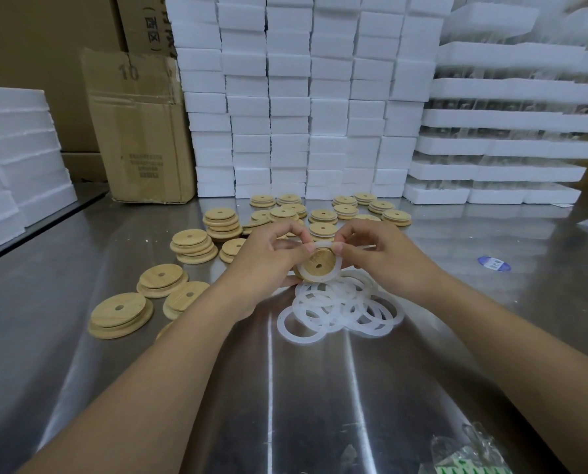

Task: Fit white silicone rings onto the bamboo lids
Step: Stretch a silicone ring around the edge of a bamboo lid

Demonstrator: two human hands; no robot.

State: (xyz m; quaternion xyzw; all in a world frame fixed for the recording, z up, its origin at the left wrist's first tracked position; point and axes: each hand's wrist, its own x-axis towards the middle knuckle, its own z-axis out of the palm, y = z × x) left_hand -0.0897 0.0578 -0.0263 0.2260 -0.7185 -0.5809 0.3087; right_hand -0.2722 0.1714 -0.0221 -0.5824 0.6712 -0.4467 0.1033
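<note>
Steel table (285, 388), reflective, runs from the near edge to the stacked goods at the back. Nearest, at the lower right: clear plastic bag (470, 453) with green print, crumpled. Two bare forearms reach in from the bottom edge and meet at the middle. Ring pile (343, 306): loose white silicone rings, overlapping, flat on the table just below the hands. Left hand (265, 261): fingers curled around one lid (314, 260), holding it off the table and tilted toward the camera, its small hole showing. Ring (323, 247): white, seated around the lid's raised face; both thumbs meet at its upper edge. Right hand (384, 258): fingers bent, pinching that upper edge of the ring. Lid stacks (121, 314): bamboo discs with centre holes, in low piles to the left of the left arm, the row continuing up and back. Blue sticker (494, 264): oval, flat on the table, well to the right of the hands. Further lids (345, 211): short stacks and singles scattered beyond the hands, near the back wall of goods. Cardboard box (142, 131): upright at back left, marked "10". Foam blocks (302, 97): white, stacked high in columns at back centre. Foam trays (508, 172): layered at back right. Foam slabs (12, 159): piled at far left.
</note>
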